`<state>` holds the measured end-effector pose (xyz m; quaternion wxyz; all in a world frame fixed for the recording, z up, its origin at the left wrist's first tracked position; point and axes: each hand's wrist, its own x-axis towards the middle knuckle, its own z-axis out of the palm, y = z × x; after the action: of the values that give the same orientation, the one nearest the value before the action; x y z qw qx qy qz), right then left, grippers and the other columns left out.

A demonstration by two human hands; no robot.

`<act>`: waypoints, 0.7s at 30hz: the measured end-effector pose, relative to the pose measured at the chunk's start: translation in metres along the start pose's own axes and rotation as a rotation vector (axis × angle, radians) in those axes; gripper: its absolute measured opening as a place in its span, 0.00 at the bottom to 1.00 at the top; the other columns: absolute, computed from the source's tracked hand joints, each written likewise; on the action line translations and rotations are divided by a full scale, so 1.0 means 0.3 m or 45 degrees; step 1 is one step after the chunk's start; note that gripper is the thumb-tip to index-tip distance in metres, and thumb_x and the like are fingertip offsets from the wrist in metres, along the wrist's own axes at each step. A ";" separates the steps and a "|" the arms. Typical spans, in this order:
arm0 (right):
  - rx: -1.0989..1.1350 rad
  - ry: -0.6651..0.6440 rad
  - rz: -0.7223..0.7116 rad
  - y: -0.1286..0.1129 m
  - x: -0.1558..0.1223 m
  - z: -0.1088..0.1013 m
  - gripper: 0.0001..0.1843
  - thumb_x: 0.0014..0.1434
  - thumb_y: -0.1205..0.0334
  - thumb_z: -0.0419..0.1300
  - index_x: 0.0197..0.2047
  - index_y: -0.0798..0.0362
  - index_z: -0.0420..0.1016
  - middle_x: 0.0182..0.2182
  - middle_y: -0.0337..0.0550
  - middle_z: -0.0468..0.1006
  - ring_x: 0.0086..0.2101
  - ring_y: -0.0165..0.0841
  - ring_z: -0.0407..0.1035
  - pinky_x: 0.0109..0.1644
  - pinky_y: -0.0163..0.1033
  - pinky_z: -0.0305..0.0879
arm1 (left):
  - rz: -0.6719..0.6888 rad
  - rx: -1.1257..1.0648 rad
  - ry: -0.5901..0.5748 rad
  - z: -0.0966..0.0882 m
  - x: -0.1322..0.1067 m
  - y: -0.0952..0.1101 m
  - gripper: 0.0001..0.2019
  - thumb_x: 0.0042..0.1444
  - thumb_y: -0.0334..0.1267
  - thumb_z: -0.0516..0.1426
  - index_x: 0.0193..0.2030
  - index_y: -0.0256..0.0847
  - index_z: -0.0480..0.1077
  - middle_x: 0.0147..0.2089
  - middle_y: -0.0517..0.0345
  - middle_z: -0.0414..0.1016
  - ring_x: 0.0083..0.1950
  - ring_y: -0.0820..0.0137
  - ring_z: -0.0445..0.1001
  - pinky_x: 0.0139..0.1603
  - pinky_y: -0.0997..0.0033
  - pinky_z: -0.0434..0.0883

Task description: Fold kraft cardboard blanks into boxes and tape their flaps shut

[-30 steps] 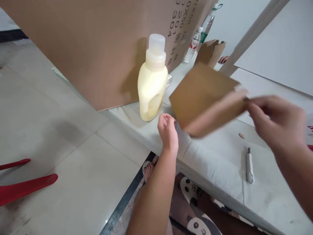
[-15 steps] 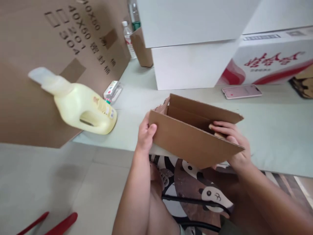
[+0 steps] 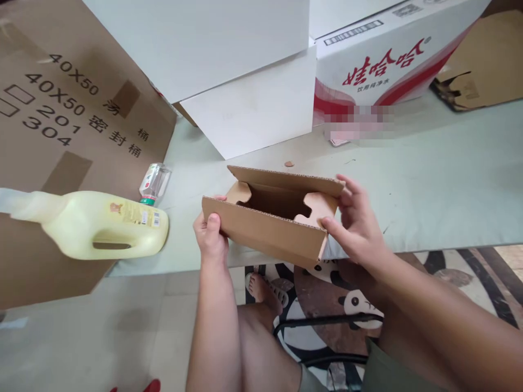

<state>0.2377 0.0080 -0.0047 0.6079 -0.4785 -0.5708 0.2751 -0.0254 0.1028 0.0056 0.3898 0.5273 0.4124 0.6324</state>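
Note:
A small brown cardboard box (image 3: 265,231), its top open, is held over the front edge of the table. Its two long flaps stand up, and notched end flaps lean inward at both short sides. At the left end my left hand (image 3: 211,235) grips the box, thumb on the near panel and the other fingers mostly hidden behind. My right hand (image 3: 360,222) is at the right end, with its thumb by the notched flap (image 3: 317,209) and its fingers at the far long flap's corner. The box's inside is dark.
A yellow detergent jug (image 3: 110,223) and a clear bottle (image 3: 155,182) lie at left beside a big carton (image 3: 49,158). White boxes (image 3: 253,103) and a red-and-white carton (image 3: 376,71) stand behind. A cardboard scrap (image 3: 289,163) lies on the table (image 3: 441,190).
My right hand has come out of the box's right end and now holds its corners from outside. The right end flap now shows folded inward. The view has shifted.

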 end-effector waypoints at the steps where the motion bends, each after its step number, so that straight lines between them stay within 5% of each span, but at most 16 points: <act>1: 0.057 -0.050 0.054 -0.004 -0.001 0.003 0.35 0.65 0.56 0.60 0.71 0.37 0.51 0.62 0.48 0.67 0.58 0.42 0.69 0.62 0.53 0.69 | 0.001 0.009 -0.005 -0.001 -0.001 0.000 0.24 0.48 0.59 0.66 0.39 0.38 0.80 0.39 0.53 0.77 0.36 0.68 0.74 0.37 0.70 0.70; 7: 0.183 -0.062 -0.029 -0.012 -0.012 0.029 0.10 0.67 0.58 0.57 0.50 0.43 0.75 0.52 0.46 0.75 0.54 0.41 0.72 0.59 0.52 0.70 | 0.042 0.134 0.007 -0.028 0.006 -0.009 0.23 0.48 0.53 0.66 0.47 0.42 0.77 0.44 0.53 0.78 0.44 0.64 0.77 0.47 0.66 0.73; 9: 0.183 -0.104 -0.145 -0.008 -0.020 0.036 0.11 0.67 0.53 0.56 0.45 0.45 0.78 0.51 0.49 0.76 0.55 0.45 0.71 0.60 0.55 0.69 | 0.128 0.206 -0.002 -0.045 0.009 -0.006 0.26 0.51 0.51 0.66 0.55 0.46 0.74 0.47 0.53 0.78 0.50 0.63 0.77 0.54 0.61 0.72; 13: 0.149 -0.144 -0.215 -0.010 -0.040 0.057 0.12 0.68 0.54 0.55 0.45 0.46 0.79 0.53 0.49 0.76 0.56 0.45 0.71 0.60 0.55 0.69 | 0.314 0.590 -0.112 -0.071 0.002 0.029 0.14 0.59 0.45 0.60 0.50 0.48 0.80 0.59 0.52 0.75 0.63 0.61 0.71 0.66 0.56 0.66; 16: 0.066 -0.160 -0.209 -0.017 -0.046 0.070 0.11 0.67 0.60 0.55 0.47 0.44 0.79 0.55 0.47 0.74 0.57 0.42 0.70 0.61 0.51 0.68 | 0.360 0.756 -0.158 -0.075 -0.005 0.055 0.12 0.59 0.43 0.59 0.45 0.46 0.82 0.57 0.52 0.77 0.60 0.61 0.73 0.64 0.55 0.67; 21: 0.121 -0.048 -0.104 0.012 -0.024 0.069 0.23 0.68 0.53 0.55 0.66 0.38 0.65 0.63 0.46 0.69 0.63 0.44 0.64 0.66 0.57 0.63 | 0.136 0.545 0.159 -0.108 0.024 0.035 0.14 0.53 0.39 0.57 0.41 0.42 0.82 0.53 0.52 0.79 0.58 0.61 0.75 0.63 0.58 0.69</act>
<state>0.2172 0.0087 -0.0135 0.6297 -0.4202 -0.5876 0.2859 -0.0592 0.1021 0.0144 0.2087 0.5790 0.5320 0.5816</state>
